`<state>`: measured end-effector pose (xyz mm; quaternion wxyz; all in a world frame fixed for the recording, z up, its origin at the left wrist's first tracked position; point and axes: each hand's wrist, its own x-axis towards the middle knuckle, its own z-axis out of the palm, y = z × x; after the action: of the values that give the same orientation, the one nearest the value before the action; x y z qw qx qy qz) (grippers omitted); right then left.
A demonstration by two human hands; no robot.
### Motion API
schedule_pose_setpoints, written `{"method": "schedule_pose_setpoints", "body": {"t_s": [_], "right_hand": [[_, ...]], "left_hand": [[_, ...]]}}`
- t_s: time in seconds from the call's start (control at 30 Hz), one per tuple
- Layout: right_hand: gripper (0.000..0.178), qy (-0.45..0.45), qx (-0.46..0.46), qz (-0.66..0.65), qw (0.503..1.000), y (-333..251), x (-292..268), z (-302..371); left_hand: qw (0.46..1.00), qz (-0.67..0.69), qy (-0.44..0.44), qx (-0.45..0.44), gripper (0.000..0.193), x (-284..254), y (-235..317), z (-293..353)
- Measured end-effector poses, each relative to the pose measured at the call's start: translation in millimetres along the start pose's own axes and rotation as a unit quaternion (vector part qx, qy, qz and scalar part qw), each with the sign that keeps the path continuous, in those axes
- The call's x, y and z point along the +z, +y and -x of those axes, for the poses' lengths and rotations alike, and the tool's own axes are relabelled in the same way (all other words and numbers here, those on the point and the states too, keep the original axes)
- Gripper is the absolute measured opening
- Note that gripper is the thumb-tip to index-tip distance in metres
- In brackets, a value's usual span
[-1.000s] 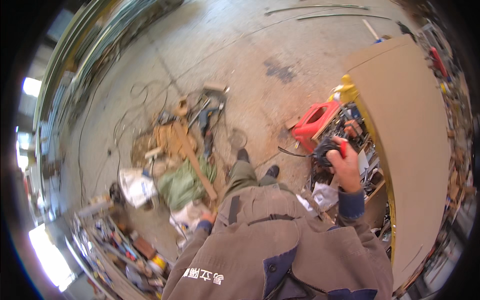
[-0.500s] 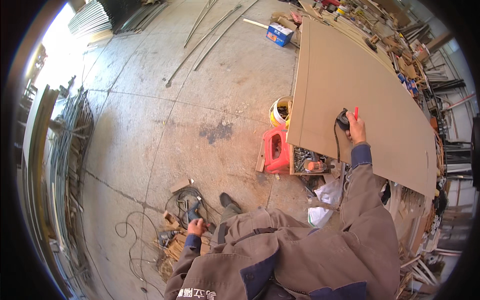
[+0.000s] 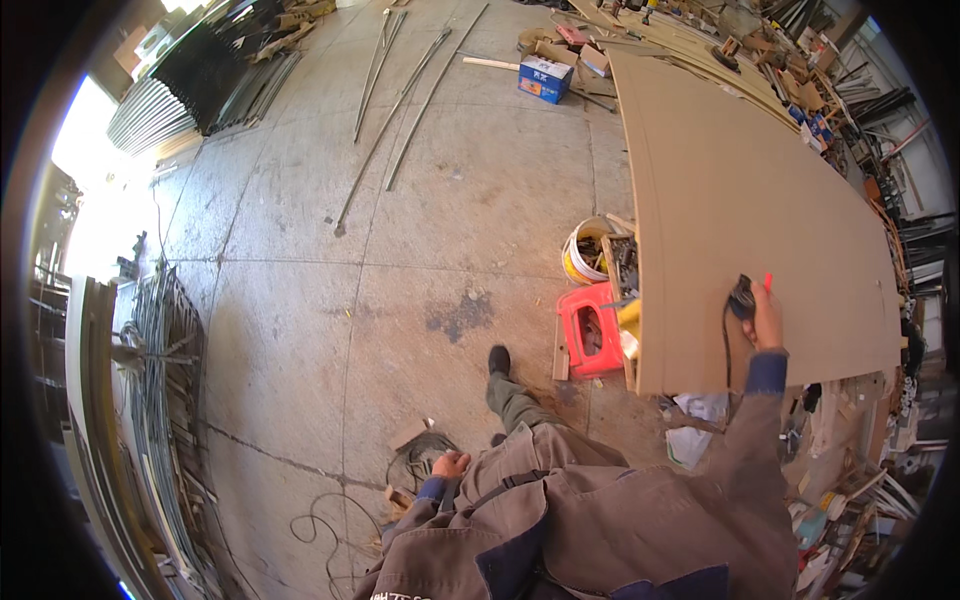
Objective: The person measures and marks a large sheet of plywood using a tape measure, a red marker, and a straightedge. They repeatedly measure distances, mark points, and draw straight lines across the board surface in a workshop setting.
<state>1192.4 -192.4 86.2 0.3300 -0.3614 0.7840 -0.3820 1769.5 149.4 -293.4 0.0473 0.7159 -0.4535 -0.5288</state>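
Right now we have our right hand (image 3: 767, 318) stretched out onto a big flat sheet of brown fibreboard (image 3: 760, 190), matte and smooth, its long edges bowed by the lens. That hand is wrapped around a small black power tool (image 3: 741, 297) resting on the board near its close end; a thin black cord (image 3: 727, 345) runs back from it along the surface, and a slim red piece (image 3: 768, 282) sticks up just past the fingers. Our left hand (image 3: 451, 464) hangs low by our hip, fingers loosely curled; we cannot tell whether it holds anything. It sits just beside a tangle of dark wire (image 3: 420, 450) on the floor. Our sleeves are grey-brown cloth with blue cuffs.

Beside the board's left edge stand a red plastic stool (image 3: 588, 332) with an oval cutout and a round white and yellow bucket (image 3: 584, 252) full of bits. Rough grey concrete floor (image 3: 400, 250), stained and cracked. Long thin metal rods (image 3: 400, 100) lie well apart up the floor, a blue and white carton (image 3: 545, 78) beyond them, and corrugated metal sheets (image 3: 190, 85) stacked upper left.
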Motion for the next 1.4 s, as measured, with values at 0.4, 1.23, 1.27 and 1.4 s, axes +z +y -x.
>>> {"method": "schedule_pose_setpoints", "body": {"t_s": [0.4, 1.23, 1.27, 1.4], "right_hand": [[0.039, 0.082, 0.072, -0.001, 0.994, -78, 75, -61], [0.053, 0.472, 0.217, -0.047, 0.854, -175, 211, -289], [0.054, 0.501, 0.229, -0.048, 0.833, -176, 214, -288], [0.054, 0.506, 0.208, -0.057, 0.835, -157, 192, -315]], "left_hand": [[0.993, -0.079, 0.054, -0.07, 0.051, -250, 47, -185], [0.987, -0.136, -0.055, 0.068, 0.042, -627, 488, -791], [0.992, -0.094, -0.073, 0.05, 0.042, -627, 536, -795], [0.99, -0.086, -0.103, 0.034, 0.044, -612, 614, -860]]}}
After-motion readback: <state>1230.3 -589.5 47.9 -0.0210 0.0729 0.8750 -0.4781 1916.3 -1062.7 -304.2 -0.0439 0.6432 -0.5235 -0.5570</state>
